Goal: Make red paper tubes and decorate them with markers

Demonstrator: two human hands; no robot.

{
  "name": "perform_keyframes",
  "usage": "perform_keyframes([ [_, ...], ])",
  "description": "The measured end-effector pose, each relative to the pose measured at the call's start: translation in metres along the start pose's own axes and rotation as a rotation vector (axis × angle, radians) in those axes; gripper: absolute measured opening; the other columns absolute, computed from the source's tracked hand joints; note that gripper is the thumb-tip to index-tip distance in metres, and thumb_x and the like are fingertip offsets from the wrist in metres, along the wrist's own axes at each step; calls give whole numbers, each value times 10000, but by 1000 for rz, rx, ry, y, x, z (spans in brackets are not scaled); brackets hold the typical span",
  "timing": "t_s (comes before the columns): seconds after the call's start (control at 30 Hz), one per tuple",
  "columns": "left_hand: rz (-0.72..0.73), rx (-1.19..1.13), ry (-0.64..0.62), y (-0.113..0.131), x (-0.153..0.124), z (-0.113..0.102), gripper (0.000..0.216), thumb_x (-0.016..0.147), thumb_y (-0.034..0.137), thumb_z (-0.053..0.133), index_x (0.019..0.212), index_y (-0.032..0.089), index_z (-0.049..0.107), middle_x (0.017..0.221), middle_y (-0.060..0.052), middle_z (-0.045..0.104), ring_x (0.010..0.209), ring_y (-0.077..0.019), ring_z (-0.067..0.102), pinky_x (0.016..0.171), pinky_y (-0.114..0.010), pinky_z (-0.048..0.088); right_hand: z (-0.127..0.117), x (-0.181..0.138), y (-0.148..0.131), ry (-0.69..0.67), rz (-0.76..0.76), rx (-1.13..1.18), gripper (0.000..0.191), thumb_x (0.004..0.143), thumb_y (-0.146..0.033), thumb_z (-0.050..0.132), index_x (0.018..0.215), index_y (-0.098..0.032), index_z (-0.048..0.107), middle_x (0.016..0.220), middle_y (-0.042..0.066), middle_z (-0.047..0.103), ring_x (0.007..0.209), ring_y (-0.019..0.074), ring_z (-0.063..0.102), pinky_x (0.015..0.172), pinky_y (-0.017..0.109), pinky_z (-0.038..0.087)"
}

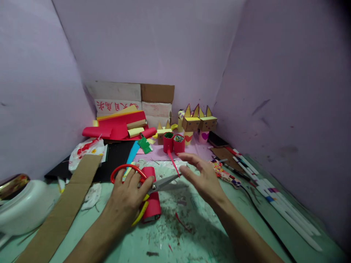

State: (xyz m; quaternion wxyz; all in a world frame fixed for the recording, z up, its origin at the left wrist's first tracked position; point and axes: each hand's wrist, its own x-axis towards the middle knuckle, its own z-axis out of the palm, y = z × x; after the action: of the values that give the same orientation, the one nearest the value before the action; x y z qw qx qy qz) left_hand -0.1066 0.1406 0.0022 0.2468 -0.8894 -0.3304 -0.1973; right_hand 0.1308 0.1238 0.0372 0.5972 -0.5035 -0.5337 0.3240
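My left hand (128,195) is closed on red-handled scissors (153,182), whose metal blades point right and are slightly parted. Under that hand lies a red paper roll (151,204) with a yellow strip beside it. A thin red paper sliver (173,163) sticks up from near the blade tips. My right hand (201,175) hovers just right of the blades, palm facing left and fingers stretched out, holding nothing.
Two red paper cups (173,143) and cardboard box figures with pointed ears (199,123) stand behind. Red and yellow paper sheets (120,128) pile at the back left. A cardboard strip (65,208) and white container (24,208) lie left; several markers (263,186) lie right.
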Motion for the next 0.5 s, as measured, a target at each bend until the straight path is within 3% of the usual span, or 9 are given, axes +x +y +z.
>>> perform_keyframes([
  [0.07,19,-8,-4,1,0,-2,384,828,137,493,1196,162,601,1103,-217,628,1123,-400,553,933,-600,392,4,-1,0,-81,116,-156,373,660,-520,778,851,-201,765,981,104,761,972,316,642,897,439,428],
  [0.17,38,-32,-10,1,1,-2,388,818,154,511,1195,172,602,1075,-201,633,1128,-401,549,939,-604,385,6,-1,0,-272,232,-52,399,717,-574,689,682,-182,755,766,88,756,792,276,662,769,397,467],
  [0.23,28,-52,-6,1,1,0,383,806,156,519,1178,162,609,1057,-202,635,1106,-403,555,928,-605,389,5,0,0,-260,157,68,351,749,-524,686,644,-193,736,721,58,741,748,229,656,744,355,471],
  [0.37,-36,-46,10,-3,1,1,401,791,96,484,1168,151,608,1034,-190,642,1029,-374,584,908,-586,410,-7,-2,-5,-100,-97,224,316,838,-438,671,614,-219,708,686,23,699,697,179,617,690,302,472],
  [0.4,-72,-51,5,-5,0,0,427,777,74,473,1177,149,603,1011,-179,645,997,-363,594,890,-568,429,-11,-5,-8,-140,-135,280,331,856,-431,660,601,-227,710,685,20,697,689,175,614,676,294,476],
  [0.47,-189,-90,-20,-10,-1,0,465,754,48,455,1189,142,591,956,-152,649,927,-337,612,835,-507,476,-15,-15,-15,-426,-140,349,245,856,-402,674,698,-242,771,786,29,740,718,177,645,676,291,499],
  [0.5,-264,-119,-28,-14,-2,0,465,752,51,450,1189,133,585,937,-143,651,903,-329,620,803,-477,495,-15,-21,-18,-682,-98,338,164,835,-371,702,838,-241,802,909,46,768,763,188,676,694,301,518],
])
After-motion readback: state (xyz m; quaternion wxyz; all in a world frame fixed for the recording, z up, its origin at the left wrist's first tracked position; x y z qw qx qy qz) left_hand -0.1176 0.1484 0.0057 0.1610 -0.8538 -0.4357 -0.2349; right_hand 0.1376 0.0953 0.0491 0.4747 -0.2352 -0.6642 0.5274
